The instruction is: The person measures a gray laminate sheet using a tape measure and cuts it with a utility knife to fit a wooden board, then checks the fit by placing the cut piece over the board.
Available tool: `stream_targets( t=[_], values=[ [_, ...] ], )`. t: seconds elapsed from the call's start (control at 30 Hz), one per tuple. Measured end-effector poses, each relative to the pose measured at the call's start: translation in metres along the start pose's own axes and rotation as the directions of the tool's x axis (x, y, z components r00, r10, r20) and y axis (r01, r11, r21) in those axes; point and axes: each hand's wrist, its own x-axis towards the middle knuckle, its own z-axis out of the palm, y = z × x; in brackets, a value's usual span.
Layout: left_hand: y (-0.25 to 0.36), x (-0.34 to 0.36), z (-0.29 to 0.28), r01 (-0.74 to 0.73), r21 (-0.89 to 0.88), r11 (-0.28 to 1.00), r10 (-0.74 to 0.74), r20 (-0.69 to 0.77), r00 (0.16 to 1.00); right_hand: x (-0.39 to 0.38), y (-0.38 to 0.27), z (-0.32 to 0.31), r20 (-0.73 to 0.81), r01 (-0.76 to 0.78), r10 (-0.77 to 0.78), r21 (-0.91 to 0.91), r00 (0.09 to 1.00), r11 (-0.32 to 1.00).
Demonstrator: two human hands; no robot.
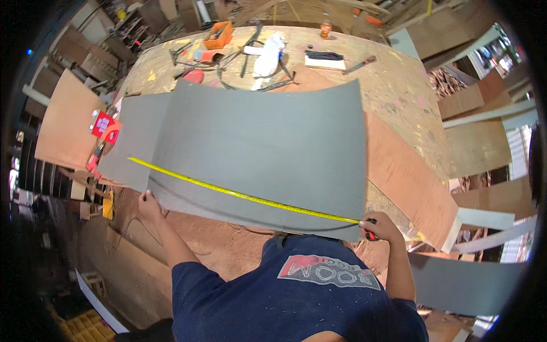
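Lengthwise, the yellow tape measure (245,195) runs along the near side of the bench (399,105), its long axis slanting from near the left edge down toward the near right corner — the free end points left and slightly away from the person. Its blade crosses the upper grey sheet (262,131) and ends over the lower grey sheet (132,131); whether that tip touches the surface is hard to tell. The right hand (383,227) is closed round the red-and-black case at the sheet's near right corner. The left hand (151,207), fingers folded, pinches the upper sheet's near left corner. Toward the bench's far edge lie an orange box (218,36) and a white bag (269,56) — with a small bottle (325,29) standing farther right.
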Motion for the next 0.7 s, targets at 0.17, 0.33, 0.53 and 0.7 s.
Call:
stream_targets(
  t=[0.17, 0.33, 0.53, 0.7],
  values=[
    [-0.055, 0.025, 0.011, -0.038, -0.007, 0.999, 0.037, -0.088, 0.995, 0.007, 0.002, 0.008, 0.096, -0.069, 0.041, 0.313, 0.995, 0.947],
    [-0.041, 0.005, 0.028, 0.093, 0.121, 0.988, -0.08, -0.112, 0.991, -0.019, 0.021, 0.007, 0.002, -0.158, 0.192, 0.573, 0.981, 0.804],
    [0.005, -0.048, 0.032, 0.222, 0.005, 0.975, -0.217, -0.186, 0.958, -0.025, 0.056, 0.009, -0.31, -0.022, 0.34, 0.709, 0.888, 0.705],
    [0.023, -0.114, 0.046, -0.194, 0.327, 0.925, 0.241, -0.11, 0.964, 0.002, 0.097, -0.007, -0.575, 0.055, 0.402, 0.617, 0.713, 0.785]
  ],
)
